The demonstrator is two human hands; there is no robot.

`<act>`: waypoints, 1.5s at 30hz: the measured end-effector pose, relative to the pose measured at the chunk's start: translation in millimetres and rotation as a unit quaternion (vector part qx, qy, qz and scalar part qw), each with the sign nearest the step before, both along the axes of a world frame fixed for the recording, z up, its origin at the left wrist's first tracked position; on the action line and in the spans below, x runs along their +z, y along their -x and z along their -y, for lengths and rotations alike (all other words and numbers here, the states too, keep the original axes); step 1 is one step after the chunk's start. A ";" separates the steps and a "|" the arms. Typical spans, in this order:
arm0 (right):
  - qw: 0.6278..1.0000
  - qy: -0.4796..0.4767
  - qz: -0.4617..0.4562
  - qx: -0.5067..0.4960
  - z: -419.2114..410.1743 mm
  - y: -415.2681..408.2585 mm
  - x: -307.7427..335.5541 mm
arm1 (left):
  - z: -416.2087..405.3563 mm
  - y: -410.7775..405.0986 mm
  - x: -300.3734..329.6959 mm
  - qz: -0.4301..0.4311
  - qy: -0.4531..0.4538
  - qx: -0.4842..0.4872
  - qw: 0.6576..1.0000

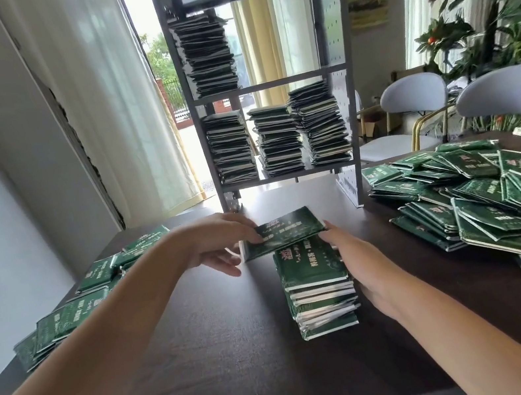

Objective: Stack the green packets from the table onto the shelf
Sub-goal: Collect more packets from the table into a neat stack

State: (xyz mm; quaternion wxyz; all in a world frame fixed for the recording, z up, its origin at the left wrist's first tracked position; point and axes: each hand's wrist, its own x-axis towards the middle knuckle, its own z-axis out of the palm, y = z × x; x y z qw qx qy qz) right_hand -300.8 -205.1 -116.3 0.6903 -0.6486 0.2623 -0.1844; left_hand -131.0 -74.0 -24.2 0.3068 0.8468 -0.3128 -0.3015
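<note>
At the dark table's (211, 362) centre, a flat, glossy green packet (282, 232) lies tilted atop a short stack (319, 294), pinched by the left hand (221, 242); the right hand (361, 263), fingers straight, presses the stack's side. At twelve o'clock stands the grey metal shelf (267, 84).

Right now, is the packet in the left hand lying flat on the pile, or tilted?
Tilted. The packet is gripped by the left hand and sits crosswise above the pile, its left end raised.
</note>
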 end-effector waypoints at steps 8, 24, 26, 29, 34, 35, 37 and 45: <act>0.999 -0.016 -0.021 -0.029 4.7 -0.6 -5.4 | -5.7 10.4 5.2 0.054 -0.063 -0.061 0.995; 0.999 -0.013 -0.013 -0.037 -7.6 1.3 -2.2 | -15.9 52.4 -10.5 0.028 -0.019 -0.042 0.999; 0.999 -0.010 -0.016 -0.041 -9.9 1.8 -2.2 | -17.2 47.9 -16.5 -0.059 0.021 -0.027 0.998; 0.999 -0.010 -0.018 -0.044 -13.0 -0.6 -4.6 | -14.0 45.2 -36.8 -0.148 0.075 0.001 0.986; 0.998 -0.026 -0.022 -0.047 -21.0 -7.4 -7.3 | -3.6 62.6 -61.9 -0.291 0.173 0.088 0.937; 0.998 -0.032 -0.023 -0.045 -23.3 -8.7 -8.4 | -3.5 65.1 -63.5 -0.305 0.189 0.096 0.928; 0.998 -0.039 -0.025 -0.041 -29.4 -13.4 -11.2 | -6.7 64.9 -65.4 -0.318 0.206 0.100 0.920; 0.999 -0.045 -0.022 -0.014 -65.7 -45.9 -10.1 | -40.7 42.9 -62.3 -0.313 0.231 0.134 0.911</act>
